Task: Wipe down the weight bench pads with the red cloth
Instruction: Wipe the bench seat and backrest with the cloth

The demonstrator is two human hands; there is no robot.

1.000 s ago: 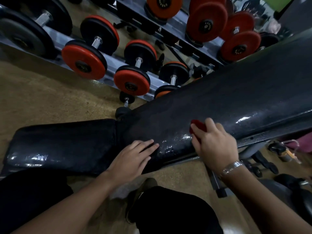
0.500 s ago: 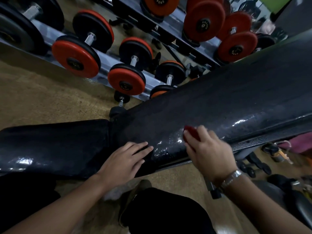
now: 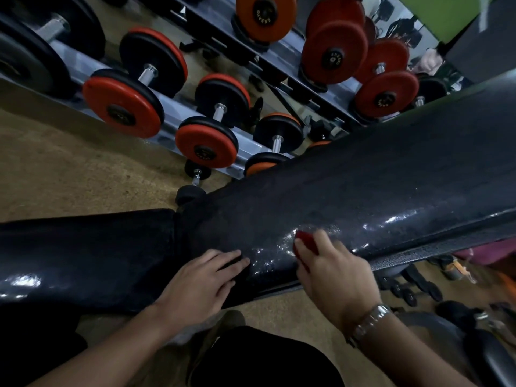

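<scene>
1. Head view: the right hand [image 3: 336, 270] is closed around the red cloth [image 3: 306, 244], pressing it on the back pad [image 3: 377, 191]; most of the cloth is hidden under the fingers.
2. The left hand [image 3: 199, 283] lies flat, fingers spread, holding nothing, at the seam with the seat pad [image 3: 83, 255], whose left end is cut off.

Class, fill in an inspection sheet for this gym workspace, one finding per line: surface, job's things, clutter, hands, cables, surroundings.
Surface: black back pad inclined, glossy wet patch near its lower edge; seat pad beside it.
Job's things: red cloth bunched, pressed on the back pad.
Clutter: small items on the floor under the bench, too dark to identify.
Hands: right hand grips the cloth; left hand flat on the pad.
Cables: nothing seen.
Surroundings: dumbbell rack, red-and-black dumbbells.
</scene>
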